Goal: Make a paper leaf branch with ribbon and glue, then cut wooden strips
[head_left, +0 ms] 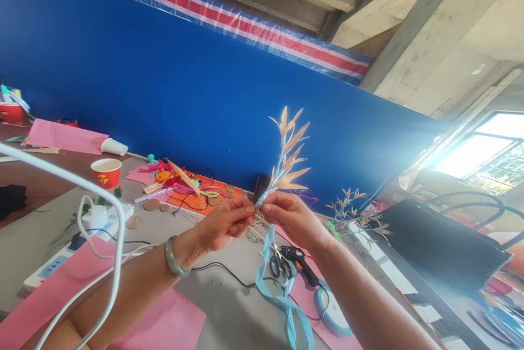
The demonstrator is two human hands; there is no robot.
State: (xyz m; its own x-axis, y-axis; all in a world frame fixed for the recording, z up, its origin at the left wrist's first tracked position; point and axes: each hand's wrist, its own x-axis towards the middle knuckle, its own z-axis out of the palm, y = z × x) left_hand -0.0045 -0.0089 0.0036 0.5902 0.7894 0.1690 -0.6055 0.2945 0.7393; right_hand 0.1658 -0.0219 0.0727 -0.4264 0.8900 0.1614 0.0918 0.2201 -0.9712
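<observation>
Between both hands stands a spray of pale tan pointed leaves (292,161), its stem wrapped in light blue. My left hand (231,221), with a jade-coloured bangle at the wrist, pinches the lower stem from the left. From the right, my right hand (289,216) has thumb and fingers closed on the same stem, just beside the left fingertips. A light blue ribbon (266,273) trails down from the stem toward the table. Below the hands lie black-handled scissors (280,265) and a black glue gun (298,260). A roll of blue ribbon (333,312) rests near my right forearm.
A white cable (120,241) arches across the left foreground near a power strip (49,271). Pink paper (164,322), a red paper cup (106,172) and colourful craft pieces (164,175) lie on the grey table. More dried sprays (347,202) and a black bag (446,241) are at right.
</observation>
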